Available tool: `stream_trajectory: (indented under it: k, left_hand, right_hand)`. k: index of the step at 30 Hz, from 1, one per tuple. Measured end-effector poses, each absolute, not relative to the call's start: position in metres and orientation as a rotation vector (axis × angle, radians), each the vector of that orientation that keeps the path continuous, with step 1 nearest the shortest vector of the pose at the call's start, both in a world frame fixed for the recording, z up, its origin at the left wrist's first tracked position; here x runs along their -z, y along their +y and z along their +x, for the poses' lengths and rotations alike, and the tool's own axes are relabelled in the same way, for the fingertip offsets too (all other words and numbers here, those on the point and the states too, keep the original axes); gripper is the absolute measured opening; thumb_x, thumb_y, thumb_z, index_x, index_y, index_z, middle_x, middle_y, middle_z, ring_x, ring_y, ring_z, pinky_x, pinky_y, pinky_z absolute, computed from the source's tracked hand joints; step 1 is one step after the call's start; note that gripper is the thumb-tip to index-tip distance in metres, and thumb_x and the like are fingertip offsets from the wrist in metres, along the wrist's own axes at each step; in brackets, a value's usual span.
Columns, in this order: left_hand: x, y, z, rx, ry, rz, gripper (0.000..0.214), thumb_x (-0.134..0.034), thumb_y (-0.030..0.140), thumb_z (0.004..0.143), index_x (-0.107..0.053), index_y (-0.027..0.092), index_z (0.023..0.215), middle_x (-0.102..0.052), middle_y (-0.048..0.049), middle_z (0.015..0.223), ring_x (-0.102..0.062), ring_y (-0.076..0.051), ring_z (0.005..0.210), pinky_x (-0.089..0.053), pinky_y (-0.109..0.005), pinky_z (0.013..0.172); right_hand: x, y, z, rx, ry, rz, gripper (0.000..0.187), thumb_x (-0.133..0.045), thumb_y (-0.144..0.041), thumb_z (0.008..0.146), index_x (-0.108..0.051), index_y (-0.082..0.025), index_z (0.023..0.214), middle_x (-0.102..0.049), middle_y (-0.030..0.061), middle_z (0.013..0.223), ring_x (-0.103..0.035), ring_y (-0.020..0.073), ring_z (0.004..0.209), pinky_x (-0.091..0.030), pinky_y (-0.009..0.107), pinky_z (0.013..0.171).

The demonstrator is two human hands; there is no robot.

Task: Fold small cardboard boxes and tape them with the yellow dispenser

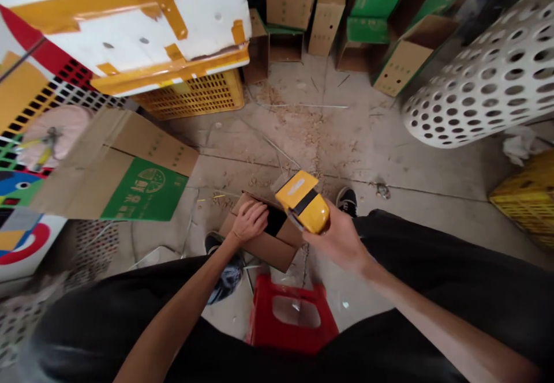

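Between my legs, a small brown cardboard box [269,250] sits low with its flaps parted and a dark inside showing. My left hand [251,220] grips its far left flap, with the fingers curled over the edge. In my right hand [340,241] is a yellow carton stapler [315,213] with a black band, held above the box's right side. The fingers wrapped round the stapler are mostly hidden under it.
A red plastic stool [288,345] stands below me. To the left are a green-and-brown carton [82,164] and a taped white foam box [208,11] on a yellow crate [203,97]. Several cartons [288,5] lie ahead. A white perforated basket [480,92] is at right. Small brown bits litter the floor.
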State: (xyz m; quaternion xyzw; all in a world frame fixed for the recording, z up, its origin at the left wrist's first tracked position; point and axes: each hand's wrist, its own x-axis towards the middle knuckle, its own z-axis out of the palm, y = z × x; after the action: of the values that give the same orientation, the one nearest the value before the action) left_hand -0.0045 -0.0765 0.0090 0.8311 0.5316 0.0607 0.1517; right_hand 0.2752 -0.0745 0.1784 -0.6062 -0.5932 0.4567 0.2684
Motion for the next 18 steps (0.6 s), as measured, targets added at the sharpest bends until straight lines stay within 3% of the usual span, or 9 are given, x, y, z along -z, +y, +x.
stream_trajectory:
  k: [7, 11, 18]
  left_hand:
    - [-0.013, -0.073, 0.002, -0.43, 1.485, 2.415, 0.056, -0.043, 0.033, 0.102, -0.061, 0.02, 0.153, -0.065, -0.0175, 0.153, -0.052, -0.03, 0.152, -0.033, -0.057, 0.132]
    - [-0.013, -0.069, 0.003, -0.466, 1.406, 2.388, 0.056, -0.045, 0.037, 0.1, -0.063, 0.019, 0.15, -0.065, -0.0182, 0.152, -0.053, -0.032, 0.151, -0.036, -0.058, 0.132]
    - [-0.018, -0.071, 0.004, -0.315, 1.494, 2.269, 0.048, -0.05, 0.039, 0.094, -0.072, 0.025, 0.134, -0.071, -0.0162, 0.142, -0.058, -0.033, 0.143, -0.04, -0.061, 0.127]
  right_hand:
    - [-0.163, -0.038, 0.28, -1.408, -1.479, -1.759, 0.026, -0.069, -0.039, 0.071, -0.063, -0.017, 0.083, -0.063, 0.0031, 0.077, -0.056, 0.0185, 0.068, -0.041, 0.028, 0.058]
    - [-0.163, -0.042, 0.276, -1.361, -1.475, -1.764, 0.027, -0.069, -0.041, 0.069, -0.061, -0.018, 0.082, -0.058, 0.0022, 0.074, -0.05, 0.0167, 0.066, -0.039, 0.027, 0.057]
    - [-0.168, -0.048, 0.267, -1.335, -1.503, -1.788, 0.03, -0.067, -0.043, 0.065, -0.061, -0.018, 0.081, -0.062, 0.0029, 0.073, -0.052, 0.0182, 0.065, -0.043, 0.029, 0.057]
